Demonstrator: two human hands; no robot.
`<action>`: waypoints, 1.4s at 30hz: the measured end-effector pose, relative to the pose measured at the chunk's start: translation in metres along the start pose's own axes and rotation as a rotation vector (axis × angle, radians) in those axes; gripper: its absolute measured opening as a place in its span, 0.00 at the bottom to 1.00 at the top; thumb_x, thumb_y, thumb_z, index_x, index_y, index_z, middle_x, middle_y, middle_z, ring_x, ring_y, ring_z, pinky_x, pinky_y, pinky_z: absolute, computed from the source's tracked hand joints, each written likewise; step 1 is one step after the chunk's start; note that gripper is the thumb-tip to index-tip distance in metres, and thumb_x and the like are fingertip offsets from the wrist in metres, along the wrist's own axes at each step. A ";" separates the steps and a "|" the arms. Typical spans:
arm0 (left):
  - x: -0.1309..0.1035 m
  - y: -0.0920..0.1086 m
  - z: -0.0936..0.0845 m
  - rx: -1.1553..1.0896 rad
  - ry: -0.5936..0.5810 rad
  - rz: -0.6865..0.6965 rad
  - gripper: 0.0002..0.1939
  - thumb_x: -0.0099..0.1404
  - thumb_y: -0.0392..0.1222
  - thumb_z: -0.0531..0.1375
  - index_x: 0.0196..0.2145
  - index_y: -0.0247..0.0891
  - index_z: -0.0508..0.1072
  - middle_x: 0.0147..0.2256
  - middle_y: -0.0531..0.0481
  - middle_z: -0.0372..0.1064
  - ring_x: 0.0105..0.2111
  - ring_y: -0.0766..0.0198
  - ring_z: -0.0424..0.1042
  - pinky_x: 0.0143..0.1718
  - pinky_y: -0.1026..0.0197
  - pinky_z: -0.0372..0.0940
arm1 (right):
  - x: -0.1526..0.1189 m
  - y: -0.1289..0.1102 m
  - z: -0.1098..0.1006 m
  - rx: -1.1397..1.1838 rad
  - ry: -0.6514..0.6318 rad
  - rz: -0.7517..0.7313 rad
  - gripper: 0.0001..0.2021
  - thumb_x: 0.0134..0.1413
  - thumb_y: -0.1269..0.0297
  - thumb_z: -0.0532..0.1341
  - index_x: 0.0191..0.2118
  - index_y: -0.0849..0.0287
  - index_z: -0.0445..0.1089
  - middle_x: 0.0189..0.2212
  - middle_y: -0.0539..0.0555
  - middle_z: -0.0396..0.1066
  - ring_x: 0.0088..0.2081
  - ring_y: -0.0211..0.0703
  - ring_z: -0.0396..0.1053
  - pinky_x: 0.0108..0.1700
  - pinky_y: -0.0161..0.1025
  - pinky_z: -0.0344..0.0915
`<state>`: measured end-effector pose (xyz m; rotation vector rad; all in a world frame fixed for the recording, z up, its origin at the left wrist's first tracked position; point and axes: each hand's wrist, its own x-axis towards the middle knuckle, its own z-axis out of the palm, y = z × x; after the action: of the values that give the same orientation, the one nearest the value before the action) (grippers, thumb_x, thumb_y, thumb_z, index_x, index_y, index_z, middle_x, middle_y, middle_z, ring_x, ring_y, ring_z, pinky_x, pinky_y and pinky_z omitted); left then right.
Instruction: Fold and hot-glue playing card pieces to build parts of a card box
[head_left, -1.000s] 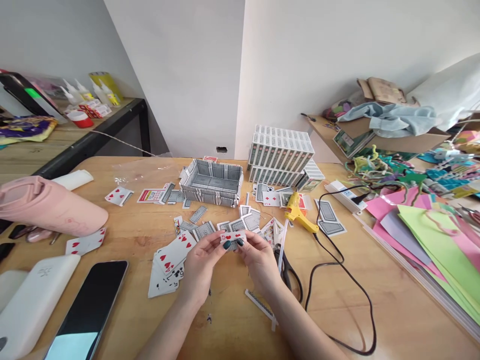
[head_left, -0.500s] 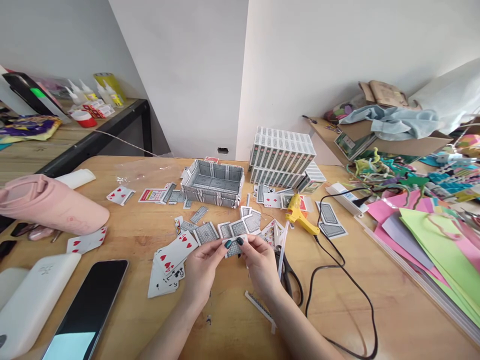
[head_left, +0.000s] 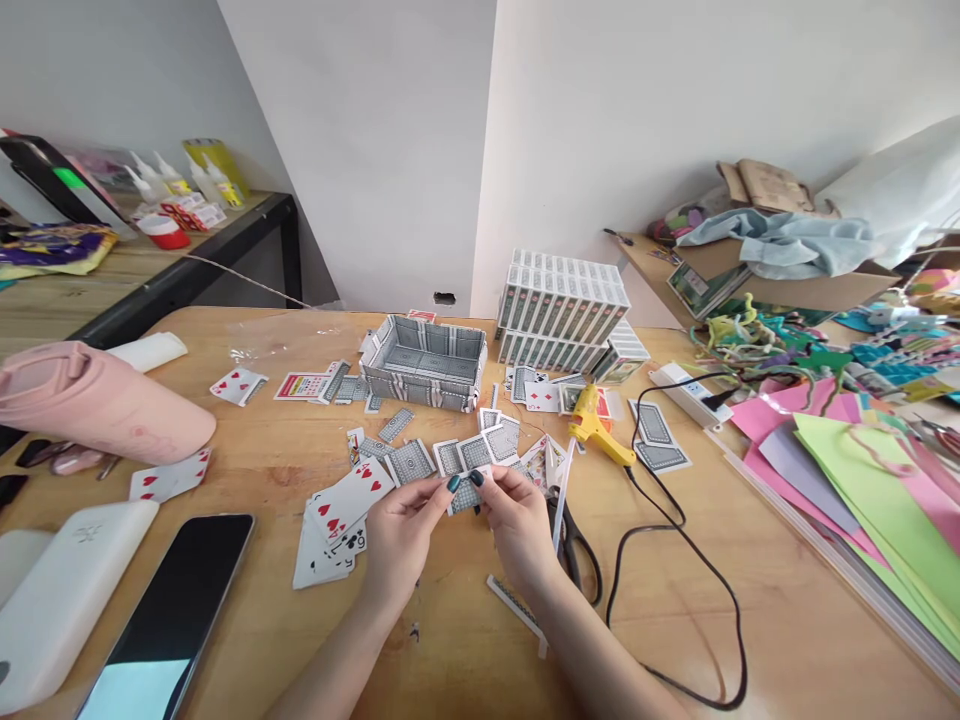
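Between my left hand (head_left: 409,520) and my right hand (head_left: 519,515) is a small grey-patterned playing card (head_left: 465,496), pinched at both ends by thumbs and fingers. Whether it is whole or a cut piece I cannot tell. Just beyond it lie several grey-backed cards (head_left: 411,461). Face-up cards (head_left: 349,505), with hearts and clubs, are fanned beside my left hand. A box built from cards (head_left: 424,365) stands farther back. To the right of my right hand are black-handled scissors (head_left: 581,550), partly hidden, and a yellow glue gun (head_left: 600,430).
Stacked card packs (head_left: 562,305) stand at the back. The glue gun's black cord (head_left: 686,530) loops across the right side to a power strip (head_left: 694,395). A phone (head_left: 180,600), a white power bank (head_left: 79,590) and a pink bottle (head_left: 112,405) lie left. Coloured paper (head_left: 862,490) lies right.
Both hands keep their pinch on the card, with almost no movement. The whole view has shifted slightly.
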<state>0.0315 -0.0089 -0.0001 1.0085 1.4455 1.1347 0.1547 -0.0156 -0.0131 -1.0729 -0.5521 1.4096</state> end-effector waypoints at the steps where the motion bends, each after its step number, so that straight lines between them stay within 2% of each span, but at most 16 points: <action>1: 0.000 -0.001 0.000 0.000 0.005 0.004 0.10 0.49 0.47 0.66 0.27 0.39 0.79 0.27 0.49 0.76 0.30 0.59 0.72 0.32 0.62 0.66 | 0.000 0.000 0.000 0.001 0.001 -0.002 0.11 0.41 0.58 0.67 0.27 0.60 0.72 0.23 0.49 0.67 0.23 0.33 0.57 0.27 0.33 0.54; 12: -0.001 -0.002 0.001 0.016 0.001 0.008 0.11 0.51 0.48 0.64 0.29 0.38 0.79 0.26 0.50 0.75 0.28 0.61 0.70 0.30 0.64 0.64 | 0.000 0.000 0.000 0.017 -0.012 -0.010 0.09 0.42 0.59 0.67 0.27 0.60 0.72 0.23 0.49 0.66 0.24 0.34 0.58 0.28 0.33 0.55; 23: -0.003 0.002 0.002 0.008 0.040 0.006 0.10 0.49 0.47 0.64 0.25 0.38 0.77 0.22 0.52 0.71 0.25 0.64 0.66 0.27 0.65 0.61 | -0.001 -0.001 0.001 0.072 -0.011 0.006 0.08 0.42 0.62 0.68 0.27 0.60 0.73 0.24 0.49 0.68 0.25 0.33 0.59 0.29 0.32 0.55; 42: -0.002 -0.001 0.004 -0.058 -0.049 0.074 0.09 0.54 0.44 0.61 0.22 0.36 0.70 0.19 0.56 0.60 0.23 0.69 0.58 0.25 0.68 0.56 | -0.002 0.002 -0.001 0.097 -0.026 0.011 0.07 0.42 0.64 0.68 0.28 0.61 0.73 0.26 0.49 0.69 0.28 0.33 0.61 0.33 0.33 0.57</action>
<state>0.0353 -0.0101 -0.0012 1.0488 1.3390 1.1907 0.1545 -0.0182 -0.0148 -0.9827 -0.4914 1.4470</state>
